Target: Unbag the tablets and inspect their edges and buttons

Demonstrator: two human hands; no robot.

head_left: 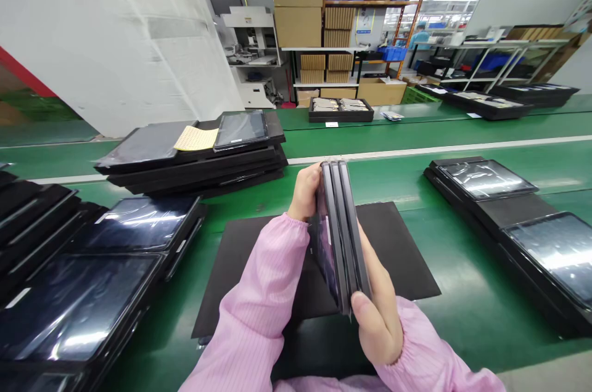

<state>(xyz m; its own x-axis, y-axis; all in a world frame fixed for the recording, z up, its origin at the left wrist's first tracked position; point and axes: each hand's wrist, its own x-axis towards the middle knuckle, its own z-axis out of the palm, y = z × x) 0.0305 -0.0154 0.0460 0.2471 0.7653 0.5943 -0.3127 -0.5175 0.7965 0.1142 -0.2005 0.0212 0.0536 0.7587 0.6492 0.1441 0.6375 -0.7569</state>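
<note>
Upright between my hands stands a stack of three tablets [343, 238], seen edge-on above a black mat [398, 250]. The tablet on the left side shows its dark screen, with a small pale label. My left hand [306, 191] grips the far left end of the stack, its fingertips partly hidden behind it. Around the near right end wraps my right hand [380, 312], with the thumb on the near edge and the fingers along the outer side. Pink sleeves cover both arms.
Black foam trays with tablets [124, 225] are piled at the left, and another tray pile [194, 164] bears a yellow label sheet [197, 138]. More tablets [488, 178] lie in trays at the right. A black box of parts [341, 116] sits across the green bench.
</note>
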